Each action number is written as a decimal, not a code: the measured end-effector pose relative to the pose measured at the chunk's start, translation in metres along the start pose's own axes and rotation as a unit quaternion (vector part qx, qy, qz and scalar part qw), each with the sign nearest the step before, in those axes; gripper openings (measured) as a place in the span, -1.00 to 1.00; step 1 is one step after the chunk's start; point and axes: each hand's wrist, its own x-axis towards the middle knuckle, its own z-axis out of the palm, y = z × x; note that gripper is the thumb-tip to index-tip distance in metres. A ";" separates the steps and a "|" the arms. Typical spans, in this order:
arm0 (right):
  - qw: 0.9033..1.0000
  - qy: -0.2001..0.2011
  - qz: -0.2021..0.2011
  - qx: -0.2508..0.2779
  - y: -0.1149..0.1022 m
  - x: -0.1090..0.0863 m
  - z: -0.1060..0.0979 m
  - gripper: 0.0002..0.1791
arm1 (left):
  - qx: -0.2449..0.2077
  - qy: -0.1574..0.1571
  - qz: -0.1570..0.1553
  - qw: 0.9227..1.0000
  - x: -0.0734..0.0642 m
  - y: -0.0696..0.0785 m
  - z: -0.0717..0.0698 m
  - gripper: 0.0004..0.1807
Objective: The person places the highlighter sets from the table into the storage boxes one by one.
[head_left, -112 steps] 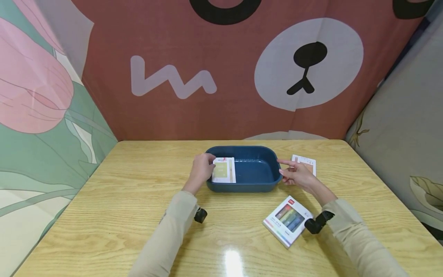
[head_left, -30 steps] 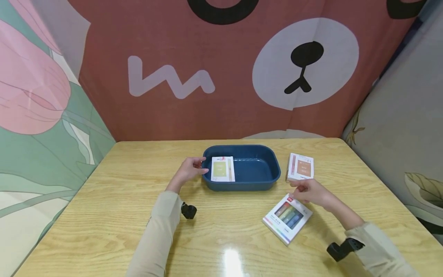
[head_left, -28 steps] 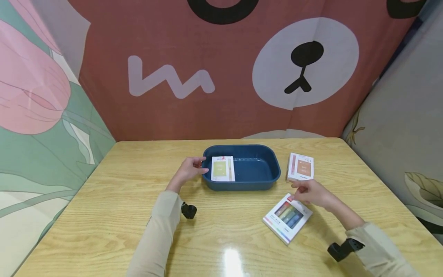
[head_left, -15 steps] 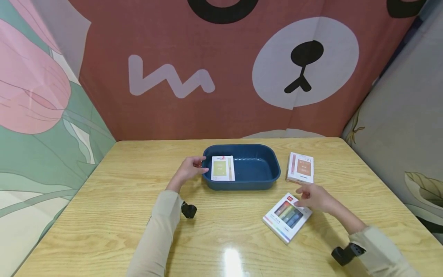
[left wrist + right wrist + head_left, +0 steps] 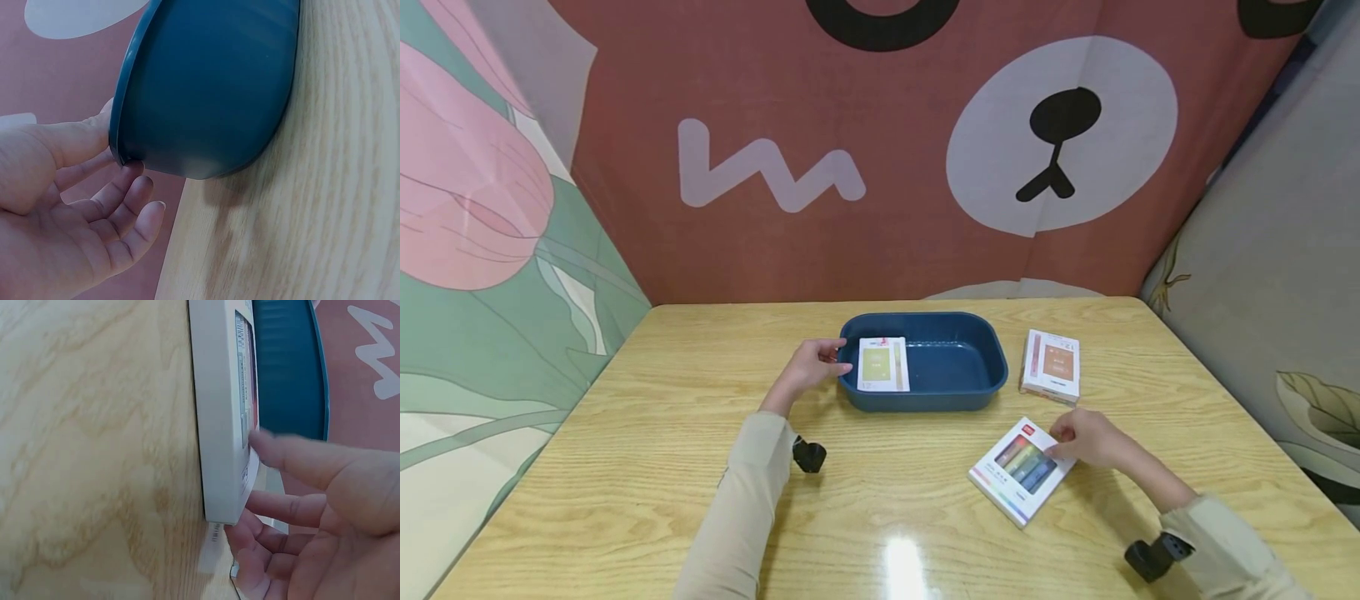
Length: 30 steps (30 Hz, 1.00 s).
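Note:
In the head view a dark blue rectangular basin [image 5: 936, 402] stands on the table. My left hand [image 5: 807, 367] pinches its left rim, thumb over the top and fingertips under the lip, as the left wrist view shows. Inside, at the left end, lies a white box with a yellow-green panel [image 5: 883, 367]. Nearer me, a flat white box with a window onto coloured sticks [image 5: 1003, 492] lies angled on the table. My right hand [image 5: 1090, 437] holds its upper right edge, thumb on the face by the window and fingers at the side.
Beyond the right hand lies a white box with an orange panel [image 5: 1051, 367], to the right of the basin. The wooden table [image 5: 662, 433] meets a printed cloth backdrop [image 5: 910, 250] behind, with printed cloths on both sides.
My left hand has withdrawn from the yellow-green box inside the basin to the rim. My right hand has left the basin's right side, come nearer me and taken hold of the windowed box.

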 end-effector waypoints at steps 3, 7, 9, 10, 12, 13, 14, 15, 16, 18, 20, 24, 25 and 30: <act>1.000 -0.005 -0.009 0.005 0.001 -0.001 0.002 -0.79 | 0.003 -0.001 -0.001 1.000 0.000 0.000 0.000 -0.49; 1.000 -0.010 -0.007 0.007 0.002 0.000 0.002 -0.82 | 0.007 -0.005 -0.004 1.000 0.001 -0.001 0.000 -0.49; 1.000 -0.012 -0.004 0.008 0.001 0.000 0.002 -0.84 | 0.008 -0.006 -0.006 1.000 0.000 -0.001 0.000 -0.49; 1.000 -0.013 -0.005 0.008 0.001 0.000 0.001 -0.84 | 0.007 -0.006 -0.007 1.000 0.000 0.000 0.000 -0.49; 1.000 -0.011 -0.010 0.007 0.000 0.000 0.001 -0.85 | 0.008 -0.006 -0.008 1.000 0.000 0.000 0.000 -0.49; 1.000 -0.011 -0.012 0.009 0.000 0.000 0.001 -0.85 | 0.008 -0.006 -0.008 1.000 0.000 0.000 0.000 -0.49; 1.000 -0.012 -0.016 0.009 0.000 0.000 0.002 -0.85 | 0.008 -0.006 -0.008 1.000 0.000 0.000 0.000 -0.49; 1.000 -0.012 -0.019 0.010 0.000 -0.001 0.001 -0.85 | 0.008 -0.006 -0.008 1.000 0.000 0.000 0.000 -0.49; 1.000 -0.013 -0.020 0.011 0.000 -0.001 0.002 -0.85 | 0.008 -0.007 -0.007 1.000 0.000 0.000 0.000 -0.49; 1.000 -0.014 -0.019 0.010 -0.001 0.000 0.002 -0.86 | 0.006 -0.007 -0.005 1.000 0.000 0.000 0.000 -0.49; 1.000 -0.015 -0.019 0.005 -0.001 0.000 0.002 -0.86 | 0.004 -0.006 -0.003 1.000 0.000 0.000 0.000 -0.49; 1.000 -0.015 -0.024 0.002 -0.003 -0.002 -0.001 -0.83 | 0.003 -0.006 -0.003 1.000 0.000 0.000 0.000 -0.48; 1.000 -0.014 -0.025 0.004 -0.004 -0.003 -0.002 -0.81 | 0.003 -0.006 -0.004 1.000 0.000 0.000 0.000 -0.49; 0.999 -0.003 -0.031 0.038 -0.009 -0.006 -0.005 -0.68 | 0.004 -0.007 -0.008 1.000 0.000 0.001 0.000 -0.49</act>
